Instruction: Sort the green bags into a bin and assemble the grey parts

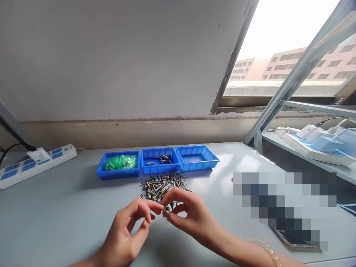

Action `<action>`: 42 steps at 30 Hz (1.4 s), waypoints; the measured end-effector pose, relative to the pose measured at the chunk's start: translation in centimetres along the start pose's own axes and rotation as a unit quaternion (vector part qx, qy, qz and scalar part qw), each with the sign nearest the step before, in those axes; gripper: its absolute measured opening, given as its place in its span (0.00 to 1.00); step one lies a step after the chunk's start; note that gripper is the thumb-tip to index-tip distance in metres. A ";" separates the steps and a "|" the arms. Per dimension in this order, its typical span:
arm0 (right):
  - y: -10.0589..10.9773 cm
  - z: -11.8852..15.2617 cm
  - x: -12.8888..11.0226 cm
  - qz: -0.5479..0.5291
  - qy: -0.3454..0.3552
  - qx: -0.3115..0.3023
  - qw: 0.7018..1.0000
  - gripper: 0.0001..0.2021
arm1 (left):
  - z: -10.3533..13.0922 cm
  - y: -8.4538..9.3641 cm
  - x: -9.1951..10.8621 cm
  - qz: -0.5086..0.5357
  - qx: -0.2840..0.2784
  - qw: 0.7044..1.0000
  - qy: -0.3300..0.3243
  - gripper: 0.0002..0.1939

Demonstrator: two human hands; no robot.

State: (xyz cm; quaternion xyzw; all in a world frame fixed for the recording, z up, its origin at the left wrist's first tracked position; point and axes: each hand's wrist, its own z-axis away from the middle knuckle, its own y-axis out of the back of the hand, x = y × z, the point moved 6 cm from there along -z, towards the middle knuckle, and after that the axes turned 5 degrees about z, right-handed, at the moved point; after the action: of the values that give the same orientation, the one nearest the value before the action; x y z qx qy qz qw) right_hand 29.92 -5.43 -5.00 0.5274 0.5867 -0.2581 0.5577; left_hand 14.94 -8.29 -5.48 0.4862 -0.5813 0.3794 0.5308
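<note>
Between the thumb and fingers of my right hand (pixel 191 213) is a small metal part (pixel 168 208), its round hollow end facing me. My left hand (pixel 129 226) is just left of it, fingers apart and curved, with the index fingertip at the part's edge; nothing shows in its grasp. Just beyond both hands lies a loose pile of thin metal pins (pixel 161 185), silver and brass coloured, partly hidden by my right hand.
Behind the pile stand three blue bins: the left bin (pixel 119 176) holds green-bagged parts, the middle bin (pixel 160 170) a few dark metal pieces, the right bin (pixel 198 165) nothing visible. A power strip (pixel 63 154) lies at left, a phone-like object (pixel 296 243) at right.
</note>
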 end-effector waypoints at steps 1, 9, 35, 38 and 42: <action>-0.3 0.0 0.4 -0.039 -0.028 -0.018 0.999 0.06 | 0.1 -0.2 0.3 -0.022 -0.016 1.000 -0.014 0.08; 2.9 -3.3 0.1 0.082 0.015 0.026 0.996 0.04 | 0.1 0.0 1.7 -0.116 0.003 0.990 -0.077 0.11; 4.2 -1.5 0.3 0.456 0.084 -0.204 0.862 0.06 | -0.1 -1.4 2.3 -0.214 -0.068 0.957 -0.184 0.13; 4.0 -1.5 0.6 0.466 0.080 -0.197 0.859 0.07 | -0.2 -1.5 2.3 -0.214 -0.069 0.958 -0.181 0.13; 4.8 -1.2 -0.2 0.414 0.085 -0.176 0.889 0.08 | -0.4 -1.2 2.0 -0.222 -0.052 0.965 -0.129 0.12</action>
State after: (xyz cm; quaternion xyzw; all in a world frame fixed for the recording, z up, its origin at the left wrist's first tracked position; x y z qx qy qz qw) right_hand 33.74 -2.92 -3.11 0.6354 0.3962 0.1490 0.6459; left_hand 16.24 -8.51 -3.55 0.6196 -0.5412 0.1561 0.5467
